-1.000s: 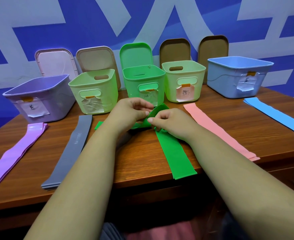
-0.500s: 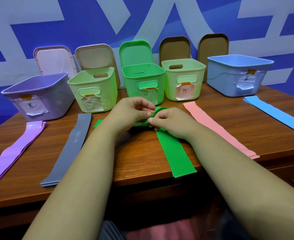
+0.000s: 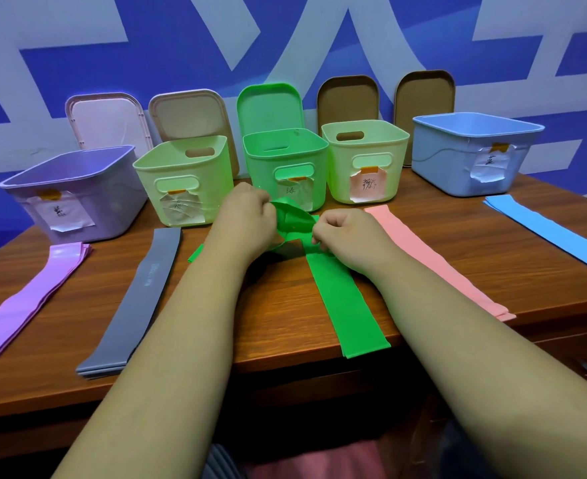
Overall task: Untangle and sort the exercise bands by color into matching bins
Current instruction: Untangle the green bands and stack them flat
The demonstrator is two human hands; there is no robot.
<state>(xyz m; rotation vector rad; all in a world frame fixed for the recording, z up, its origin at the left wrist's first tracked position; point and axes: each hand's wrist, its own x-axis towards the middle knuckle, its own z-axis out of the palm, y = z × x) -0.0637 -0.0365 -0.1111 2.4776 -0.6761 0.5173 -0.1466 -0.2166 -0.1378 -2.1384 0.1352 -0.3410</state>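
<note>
Left hand [image 3: 247, 219] and right hand [image 3: 349, 235], fingers [image 3: 320, 230] curled, both pinch the green band [image 3: 351, 312].

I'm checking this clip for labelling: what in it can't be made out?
Head view, green band: its tangled part is partly covered by the left hand and right hand, so how it loops is unclear.
Head view, purple band: cut off by the left edge; blue band by the right edge.
Head view, green bin: its paper label is crumpled and too small to read.
</note>
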